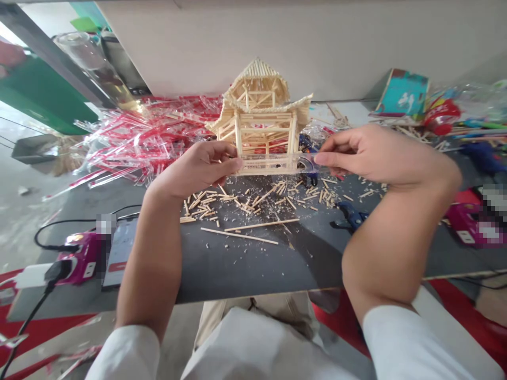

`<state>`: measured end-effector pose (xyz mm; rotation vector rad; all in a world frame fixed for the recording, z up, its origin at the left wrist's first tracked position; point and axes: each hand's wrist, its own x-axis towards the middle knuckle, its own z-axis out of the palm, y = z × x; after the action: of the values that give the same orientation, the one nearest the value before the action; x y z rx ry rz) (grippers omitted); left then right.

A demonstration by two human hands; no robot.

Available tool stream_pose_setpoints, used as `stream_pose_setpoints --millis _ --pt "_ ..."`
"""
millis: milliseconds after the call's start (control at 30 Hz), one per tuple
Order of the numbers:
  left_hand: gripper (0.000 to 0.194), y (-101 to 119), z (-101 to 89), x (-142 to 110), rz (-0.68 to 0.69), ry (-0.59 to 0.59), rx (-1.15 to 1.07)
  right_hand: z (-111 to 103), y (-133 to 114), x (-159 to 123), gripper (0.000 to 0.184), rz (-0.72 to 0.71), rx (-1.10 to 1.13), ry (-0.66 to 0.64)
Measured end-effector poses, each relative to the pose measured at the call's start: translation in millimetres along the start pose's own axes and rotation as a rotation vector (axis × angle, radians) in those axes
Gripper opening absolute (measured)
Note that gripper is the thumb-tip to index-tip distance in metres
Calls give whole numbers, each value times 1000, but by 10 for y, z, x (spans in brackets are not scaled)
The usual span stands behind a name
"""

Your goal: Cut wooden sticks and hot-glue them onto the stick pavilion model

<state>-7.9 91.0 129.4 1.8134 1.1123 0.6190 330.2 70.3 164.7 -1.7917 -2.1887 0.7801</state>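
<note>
A pavilion model [266,117] built of pale wooden sticks stands upright on the dark table, its tiered roof rising to a point. Across its lower front runs a clear plastic ruler [273,162]. My left hand [208,163] pinches the ruler's left end between thumb and fingers, by the model's left post. At the other end, my right hand [348,150] grips it with the thumb on top, just right of the model. Whether the ruler touches the sticks, I cannot tell. Two long sticks [240,236] and many short cut pieces [204,205] lie in front.
Red-and-clear plastic wrappers [146,134] are heaped at the left. A phone [121,250] and a purple power strip [81,258] lie near my left forearm. A blue-handled tool [350,215] sits by my right forearm. Behind stands a pale panel [317,47].
</note>
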Motion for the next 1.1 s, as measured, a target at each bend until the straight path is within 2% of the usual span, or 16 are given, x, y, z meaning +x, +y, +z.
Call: stream_pose_setpoints --millis 67,133,200,300,367,433,500,533,600,667,700,733,833,867,967,1100 --pt "30 61 -7 -83 0 75 20 -28 -64 -97 36 -5 12 35" --pt "37 164 -46 -218 23 68 12 -59 -161 -235 30 -17 28 68" --pt "32 287 -105 -387 64 -22 -29 -74 -277 -385 28 -36 48 112" --pt "18 409 -161 -626 110 -12 20 -25 -451 -563 25 -58 71 179" --pt "25 388 -130 -732 119 14 12 56 -535 -627 24 -66 92 194" --pt "29 267 -33 -784 96 15 -75 158 -567 -655 24 -84 123 189" --pt "34 67 107 -800 63 45 -191 259 -535 -661 28 -127 149 113" --pt "39 -52 181 -800 52 71 -260 307 -496 -657 31 -159 162 24" --pt "46 -293 309 -796 64 65 -387 409 -385 -622 35 -243 189 -239" --pt "45 -505 394 -791 40 -84 -467 546 -255 -538 36 -315 228 -479" --pt "45 -590 422 -787 39 -138 -502 636 -193 -475 36 -335 244 -540" --pt "43 -658 442 -781 38 -197 -532 742 -137 -401 35 -328 246 -539" --pt "43 -767 489 -750 50 -292 -572 1102 -26 -173 26 -227 199 -308" --pt "43 -778 506 -736 49 -306 -564 1214 -9 -112 25 -211 171 -292" --pt "46 -781 570 -695 22 -353 -530 1439 -16 -15 21 -217 59 -346" --pt "47 -772 661 -663 -41 -422 -560 1481 -76 -33 11 -244 -15 -431"
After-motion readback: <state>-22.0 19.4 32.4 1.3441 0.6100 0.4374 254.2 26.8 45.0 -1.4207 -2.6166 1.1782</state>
